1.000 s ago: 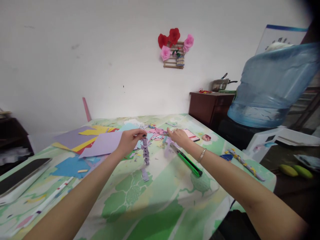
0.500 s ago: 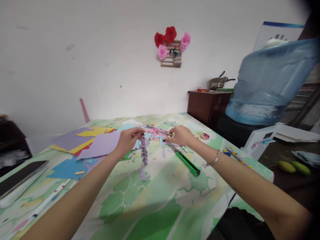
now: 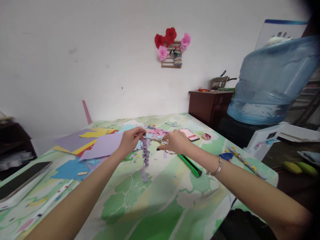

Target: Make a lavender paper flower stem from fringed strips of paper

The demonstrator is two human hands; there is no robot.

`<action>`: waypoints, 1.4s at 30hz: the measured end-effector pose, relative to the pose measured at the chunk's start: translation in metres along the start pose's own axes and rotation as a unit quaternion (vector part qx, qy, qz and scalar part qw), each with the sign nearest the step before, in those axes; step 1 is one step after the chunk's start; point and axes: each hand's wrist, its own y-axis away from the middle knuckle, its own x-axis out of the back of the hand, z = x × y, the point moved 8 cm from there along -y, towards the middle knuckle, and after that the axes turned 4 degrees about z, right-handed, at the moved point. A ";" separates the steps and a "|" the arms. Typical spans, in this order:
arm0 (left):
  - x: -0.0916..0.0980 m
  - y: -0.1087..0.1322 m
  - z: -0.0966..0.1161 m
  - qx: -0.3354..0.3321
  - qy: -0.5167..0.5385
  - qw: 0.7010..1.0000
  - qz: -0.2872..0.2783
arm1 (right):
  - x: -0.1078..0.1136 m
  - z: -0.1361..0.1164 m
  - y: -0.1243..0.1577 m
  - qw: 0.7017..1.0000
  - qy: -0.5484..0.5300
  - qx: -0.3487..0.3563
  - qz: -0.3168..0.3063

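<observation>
My left hand [image 3: 131,139] pinches the top of a purple notched paper strip [image 3: 145,154], which hangs down over the table. In my right hand [image 3: 176,142] is a pair of scissors [image 3: 158,140], gripped by the gold handles. The blades point left and reach the strip's upper end, close to my left fingertips. Whether they touch the paper I cannot tell. A small purple paper piece [image 3: 144,175] shows just below the strip. Below my right hand lies a green utility knife [image 3: 190,165].
Purple, yellow and red paper sheets [image 3: 100,146] and blue paper [image 3: 67,169] lie at left, near a dark phone [image 3: 22,181]. Pink scraps [image 3: 158,131] are behind my hands. A lit phone [image 3: 189,134] and a braided paper strip [image 3: 246,162] are at right.
My right hand has brought the scissors left, so their blades now meet the upper end of the strip. My left hand keeps its pinch. The lit phone has come into view behind my right hand.
</observation>
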 end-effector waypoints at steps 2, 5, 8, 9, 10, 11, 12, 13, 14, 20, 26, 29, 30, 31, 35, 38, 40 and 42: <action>0.000 0.000 0.001 -0.003 -0.001 1.000 -0.001 | 0.001 -0.001 -0.001 1.000 0.002 0.001 0.001; 0.000 -0.001 0.004 -0.010 -0.007 1.000 -0.001 | 0.002 -0.003 -0.002 1.000 0.019 -0.004 -0.008; 0.000 0.000 0.006 -0.011 -0.012 1.000 0.001 | 0.001 -0.004 -0.003 0.999 0.038 -0.005 -0.025; 0.000 0.000 0.005 -0.008 -0.008 1.000 0.002 | 0.001 -0.005 -0.003 0.999 0.042 -0.005 -0.029; 0.000 0.000 0.004 -0.005 -0.001 1.000 0.002 | 0.002 -0.005 -0.003 0.999 0.045 -0.006 -0.030; 0.000 0.000 0.003 -0.002 0.007 1.000 0.001 | 0.002 -0.005 -0.003 0.998 0.047 -0.006 -0.030; -0.001 0.000 0.001 0.001 0.014 1.000 0.000 | 0.002 -0.005 -0.004 0.998 0.048 -0.006 -0.031; -0.001 0.000 0.000 0.003 0.019 1.000 0.000 | 0.002 -0.005 -0.004 0.998 0.049 -0.006 -0.032; -0.001 0.001 0.000 0.004 0.021 1.000 -0.001 | 0.001 -0.005 -0.004 0.998 0.051 -0.006 -0.033; -0.001 0.001 -0.001 0.005 0.032 0.999 0.003 | 0.002 -0.004 -0.005 0.996 0.074 -0.016 -0.038; -0.001 0.001 -0.001 0.003 0.034 0.999 0.005 | 0.003 -0.002 -0.006 0.996 0.084 -0.010 -0.019; -0.001 0.001 0.001 -0.001 0.028 1.000 0.002 | 0.002 -0.001 -0.006 0.996 0.087 -0.010 -0.016; -0.001 0.001 0.001 -0.001 0.025 1.000 0.001 | 0.002 -0.001 -0.006 0.996 0.088 -0.010 -0.017; -0.001 0.001 0.002 0.001 0.024 1.000 0.000 | 0.002 -0.001 -0.006 0.996 0.089 -0.010 -0.017; -0.002 0.001 0.004 0.001 0.021 1.000 -0.005 | 0.004 -0.003 -0.006 0.995 0.098 -0.008 -0.018; -0.002 0.001 0.003 0.000 0.030 1.000 -0.003 | 0.005 -0.004 -0.006 0.994 0.107 -0.004 -0.010; -0.002 0.001 0.002 0.004 0.038 0.999 0.000 | 0.005 -0.004 -0.006 0.994 0.112 -0.001 -0.009; -0.002 0.001 0.001 0.007 0.041 0.999 0.003 | 0.004 -0.003 -0.006 0.993 0.116 -0.002 -0.014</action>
